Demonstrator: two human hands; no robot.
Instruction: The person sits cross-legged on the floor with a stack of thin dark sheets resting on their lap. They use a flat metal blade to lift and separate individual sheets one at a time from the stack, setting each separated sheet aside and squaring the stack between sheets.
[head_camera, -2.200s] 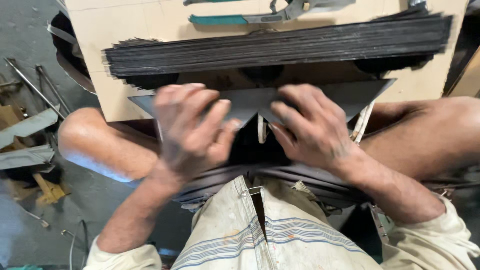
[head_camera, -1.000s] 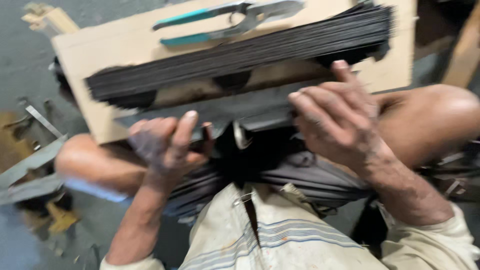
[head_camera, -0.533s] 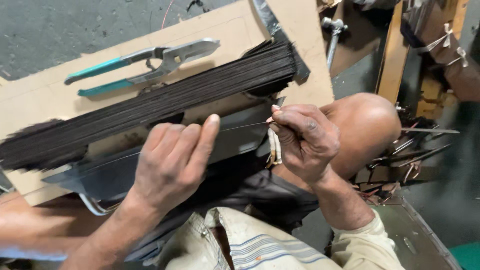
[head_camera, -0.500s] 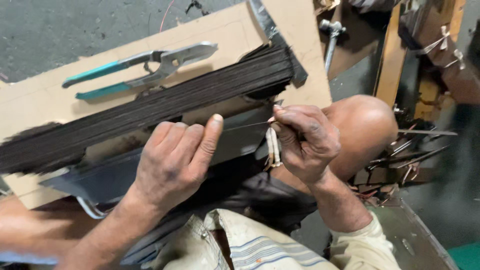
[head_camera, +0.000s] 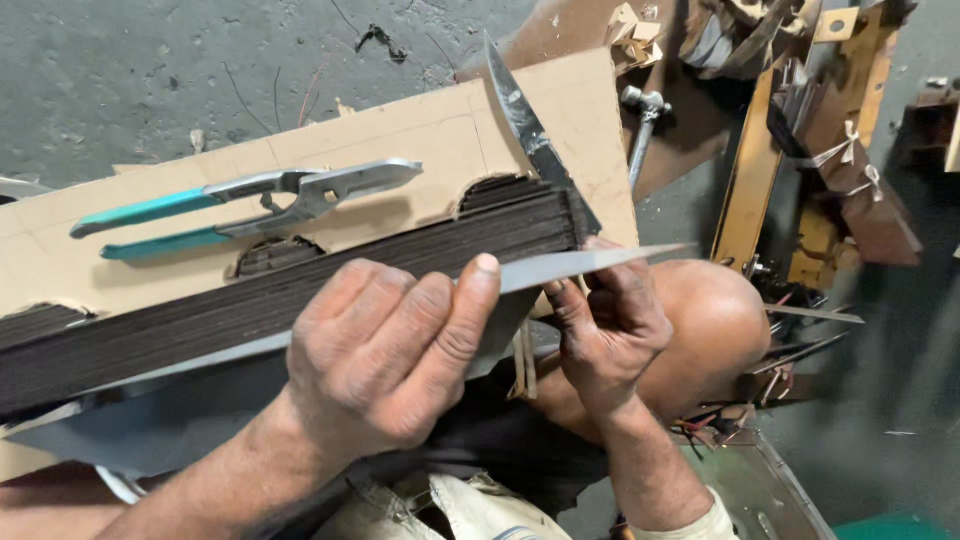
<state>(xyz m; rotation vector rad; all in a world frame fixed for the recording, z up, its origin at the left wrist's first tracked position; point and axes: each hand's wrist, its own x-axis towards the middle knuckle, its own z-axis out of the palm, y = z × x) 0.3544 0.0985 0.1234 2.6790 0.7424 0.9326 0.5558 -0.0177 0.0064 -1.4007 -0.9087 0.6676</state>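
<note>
Tin snips: laid unused on the far left of the cardboard sheet, teal handles to the left, blades pointing right.
Stack of dark sheets: set on edge across the cardboard, running from the near left to the far right; many thin sheets are already gathered tightly together.
Grey metal sheet: held against the near face of the stack, its pointed tip jutting right past the stack's end; judged not yet seated with the rest.
Left hand: spread flat over the grey sheet, fingers extended and pressing it toward the stack; nothing is gripped.
Right hand: curled just right of the left hand, fingers closed in a pinch on the sheet's lower edge near the tip.
Binding strips: pale strands hang below the sheet between the hands; whether they are tied cannot be told.
Knee: bent under the right hand.
Progress: the stack is judged largely built; alignment of this sheet is left.
</note>
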